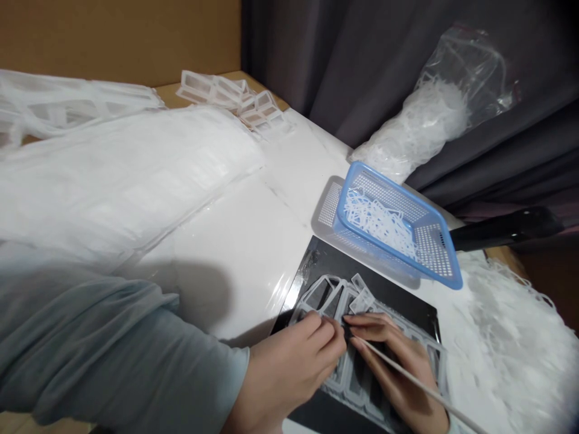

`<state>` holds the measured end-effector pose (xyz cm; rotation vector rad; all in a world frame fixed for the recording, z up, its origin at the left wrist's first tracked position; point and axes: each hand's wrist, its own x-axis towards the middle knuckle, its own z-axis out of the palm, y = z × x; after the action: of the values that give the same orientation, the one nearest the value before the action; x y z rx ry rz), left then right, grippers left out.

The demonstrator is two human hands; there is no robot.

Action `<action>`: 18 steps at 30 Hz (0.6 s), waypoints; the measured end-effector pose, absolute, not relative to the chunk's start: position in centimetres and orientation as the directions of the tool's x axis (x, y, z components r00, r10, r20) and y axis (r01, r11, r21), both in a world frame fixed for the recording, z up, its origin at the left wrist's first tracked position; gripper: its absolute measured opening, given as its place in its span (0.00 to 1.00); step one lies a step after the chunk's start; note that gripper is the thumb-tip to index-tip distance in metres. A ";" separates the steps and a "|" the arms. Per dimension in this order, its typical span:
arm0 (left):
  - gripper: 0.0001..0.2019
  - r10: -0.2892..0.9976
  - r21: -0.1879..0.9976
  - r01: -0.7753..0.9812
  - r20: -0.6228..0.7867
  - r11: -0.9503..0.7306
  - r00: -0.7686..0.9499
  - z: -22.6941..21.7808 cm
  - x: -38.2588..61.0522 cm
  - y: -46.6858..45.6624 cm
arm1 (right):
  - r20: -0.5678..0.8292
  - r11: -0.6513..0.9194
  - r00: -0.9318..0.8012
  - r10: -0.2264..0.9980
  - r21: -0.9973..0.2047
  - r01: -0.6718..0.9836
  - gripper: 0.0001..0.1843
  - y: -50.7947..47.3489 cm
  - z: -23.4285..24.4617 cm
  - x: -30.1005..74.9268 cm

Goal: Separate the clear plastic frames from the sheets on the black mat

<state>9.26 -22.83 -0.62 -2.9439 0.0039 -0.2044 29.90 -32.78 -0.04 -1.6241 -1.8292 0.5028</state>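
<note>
Through the head camera I see the clear plastic frame (348, 377) on a black board (335, 259), with much of its middle hidden beneath the two hands. The left hand (298, 361) curls its fingers inward with the tips down at the frame; whatever sits between them is out of my sight. The right hand (398, 361) holds its fingers nearly straight, thumb close below them, and I can't tell whether they grip the thin pale rod (407, 372) that starts at their tips and gets cut off at the lower edge. A dark bit between the hands is too small for me to name.

For room, I have white tabletop (235, 241) left of the board, reaching to the big white bag (136, 175), which is cut off on the left. Just beyond the board's far edge sits the blue basket (453, 259), and to the right a blurred pile of white strips (520, 343) crowds in.

The frame seems to stretch from upper left to lower right, though its long axis is hard for me to settle. One small clear piece (360, 294) tilts upward beyond the fingertips.
</note>
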 end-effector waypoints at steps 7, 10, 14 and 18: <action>0.28 -0.001 -0.214 0.038 0.177 -0.976 0.984 -0.6 9.2 -23.0 | 0.294 0.313 -0.189 0.937 -0.467 0.827 0.11 -33.1 -0.4 29.8; 0.33 -0.015 -0.210 0.018 0.154 -0.978 0.988 -0.5 9.2 -22.9 | 0.291 0.329 -0.218 0.931 -0.419 0.846 0.13 -33.4 -0.5 30.0; 0.40 -0.047 -0.194 -0.026 0.102 -0.981 0.994 -0.3 9.0 -22.6 | 0.349 0.207 -0.064 0.935 -0.390 0.897 0.15 -33.4 -0.1 30.7; 0.42 -0.063 -0.195 -0.040 0.113 -0.980 0.992 -0.2 9.0 -22.4 | 0.480 -0.109 0.265 0.836 -0.327 0.939 0.08 -33.3 0.7 32.0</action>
<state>9.04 -22.40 -0.17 -2.9421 0.0764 -0.1764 32.01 -33.35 0.67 -1.9709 -1.5988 -0.2336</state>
